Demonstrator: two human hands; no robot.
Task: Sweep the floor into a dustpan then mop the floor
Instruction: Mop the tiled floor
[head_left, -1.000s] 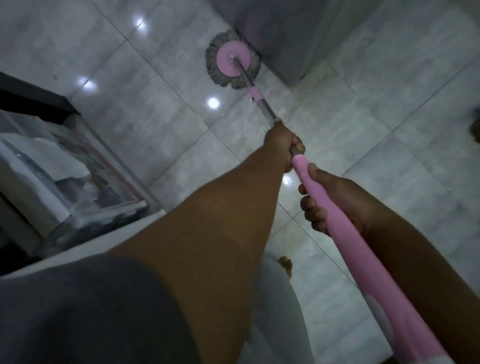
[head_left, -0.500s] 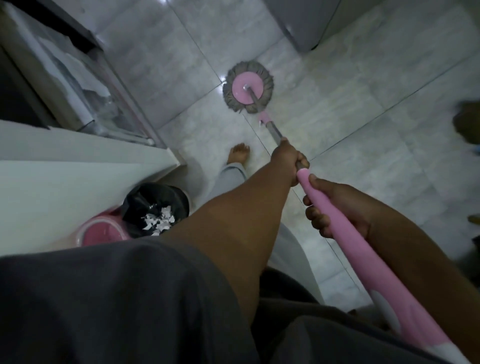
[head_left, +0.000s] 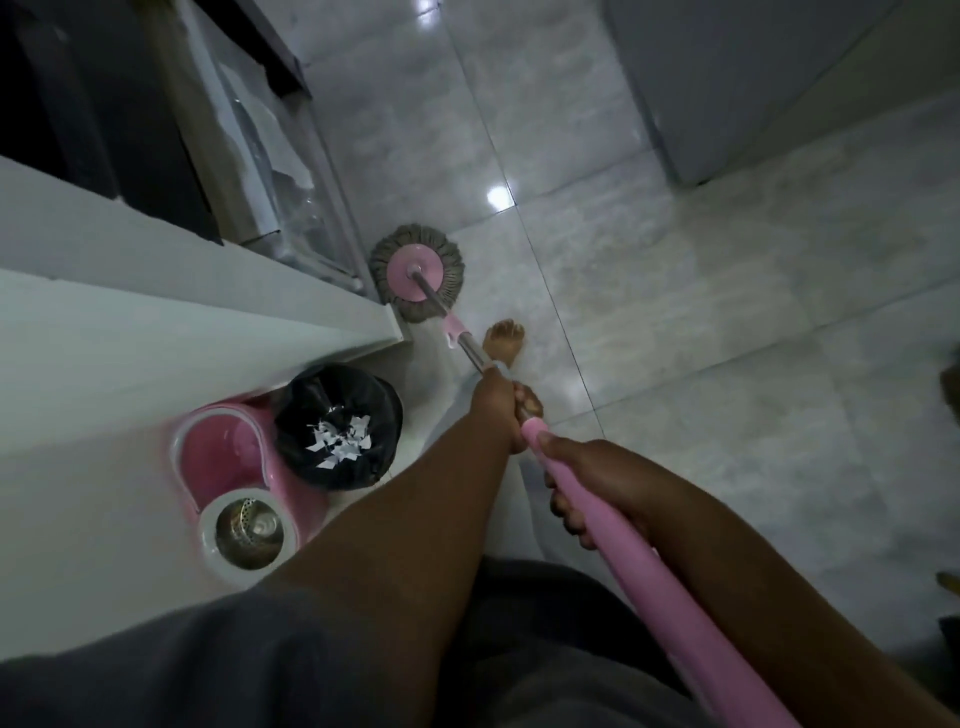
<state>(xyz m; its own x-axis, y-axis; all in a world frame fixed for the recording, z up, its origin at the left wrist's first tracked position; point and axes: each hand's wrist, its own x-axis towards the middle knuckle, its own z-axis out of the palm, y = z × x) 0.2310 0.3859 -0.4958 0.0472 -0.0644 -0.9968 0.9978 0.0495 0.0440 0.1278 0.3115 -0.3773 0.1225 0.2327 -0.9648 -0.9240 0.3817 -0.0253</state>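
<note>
the floor (head_left: 675, 322) is glossy tile with a bright light spot; if it is wet, i think it is slippery. the white counter (head_left: 156, 332) fills the left side, and its corner is just beside the mop head (head_left: 417, 270), so a hard push to the left can knock the mop head on it. a glass cabinet (head_left: 291, 171) stands far left, and a too long stroke may strike that glass. the mop (head_left: 628, 551) runs from near right to the far middle, and the mop head lies flat on the floor at the foot of the cabinet. the pink bucket (head_left: 223, 457) sits near left against the counter, and the bin (head_left: 337, 410), with a black bag and white paper scraps inside, is just beside it on the right. both are close to the left arm; a step to the left may tip the bin and spill the scraps on the floor. the left hand (head_left: 500, 397) grips the pole further out and the right hand (head_left: 589, 483) grips the pink handle nearer the body, both with fingers curled around it. the bare foot (head_left: 503, 340) stands just beside the pole, so the mop can catch the toes when it comes back.
</note>
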